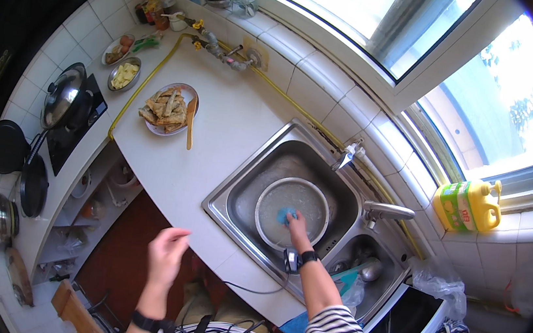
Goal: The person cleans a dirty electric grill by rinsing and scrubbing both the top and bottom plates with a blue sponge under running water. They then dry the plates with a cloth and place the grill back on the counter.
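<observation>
My right hand point(297, 227) reaches into a round metal basin point(262, 204) standing in the larger bowl of the stainless steel sink point(250, 177). Between its fingers is a small blue cloth or scrubber point(285, 215), partly covered by the fingertips. The basin seems to hold cloudy water. My left hand point(167, 256) is raised in front of the counter edge, left of the sink. It appears empty, with loosely bent fingers blurred by motion.
A plate of fried food point(169, 108) with a wooden spatula point(190, 126) stands on the counter point(233, 108). Over the sink are a faucet point(387, 211) and a yellow detergent jug point(466, 205). The smaller bowl holds a ladle point(371, 269). Pans point(32, 184) are at far left.
</observation>
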A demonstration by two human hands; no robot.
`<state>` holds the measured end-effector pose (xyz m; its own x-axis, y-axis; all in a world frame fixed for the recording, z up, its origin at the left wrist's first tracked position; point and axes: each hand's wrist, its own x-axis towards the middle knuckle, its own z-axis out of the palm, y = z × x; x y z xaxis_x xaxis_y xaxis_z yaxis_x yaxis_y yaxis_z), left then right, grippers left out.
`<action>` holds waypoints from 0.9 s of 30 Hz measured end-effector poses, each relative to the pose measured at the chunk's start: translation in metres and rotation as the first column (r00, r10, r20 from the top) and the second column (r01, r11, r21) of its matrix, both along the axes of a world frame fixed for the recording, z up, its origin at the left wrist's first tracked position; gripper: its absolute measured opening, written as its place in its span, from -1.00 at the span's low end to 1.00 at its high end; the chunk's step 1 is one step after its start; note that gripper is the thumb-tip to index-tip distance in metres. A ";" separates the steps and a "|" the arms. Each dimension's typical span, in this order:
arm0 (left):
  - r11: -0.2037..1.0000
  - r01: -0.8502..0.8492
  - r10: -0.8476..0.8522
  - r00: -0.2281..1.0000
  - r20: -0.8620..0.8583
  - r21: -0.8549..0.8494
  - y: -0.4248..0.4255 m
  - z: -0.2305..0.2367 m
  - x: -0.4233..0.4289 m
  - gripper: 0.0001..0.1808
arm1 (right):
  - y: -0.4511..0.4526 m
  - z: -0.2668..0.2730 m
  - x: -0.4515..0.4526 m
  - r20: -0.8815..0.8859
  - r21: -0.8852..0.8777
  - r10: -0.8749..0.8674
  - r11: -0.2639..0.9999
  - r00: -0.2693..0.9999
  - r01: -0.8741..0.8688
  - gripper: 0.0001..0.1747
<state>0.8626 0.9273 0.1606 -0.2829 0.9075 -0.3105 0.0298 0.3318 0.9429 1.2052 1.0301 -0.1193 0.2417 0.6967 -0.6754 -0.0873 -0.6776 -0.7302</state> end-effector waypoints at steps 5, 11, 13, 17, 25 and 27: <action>0.924 0.109 0.158 0.764 0.626 -0.367 0.068 -0.105 0.125 -0.23 | -0.036 0.136 -0.036 -0.346 0.380 0.079 0.923 0.935 0.063 -0.70; 0.951 0.235 0.107 0.358 0.927 -0.200 0.104 -0.127 0.218 -0.31 | -0.028 0.210 -0.059 0.497 0.587 0.008 0.733 0.868 -0.343 -0.70; 0.974 0.133 0.123 0.375 0.919 -0.184 0.107 -0.117 0.243 -0.57 | -0.022 0.205 -0.055 0.485 0.487 0.046 0.815 0.873 -0.314 -0.59; 0.948 0.222 0.123 0.413 0.902 -0.230 0.131 -0.102 0.253 -0.42 | -0.020 0.186 -0.040 0.346 0.446 0.110 0.854 0.932 -0.267 -0.39; 0.888 0.416 0.039 0.354 0.935 -0.194 0.132 -0.090 0.263 -0.35 | 0.000 0.167 -0.024 0.421 0.204 0.116 0.954 0.899 -0.219 -0.14; 0.873 0.419 0.102 0.343 0.934 -0.249 0.132 -0.097 0.258 -0.36 | -0.002 0.162 -0.024 0.443 0.116 0.284 0.922 0.851 -0.368 -0.09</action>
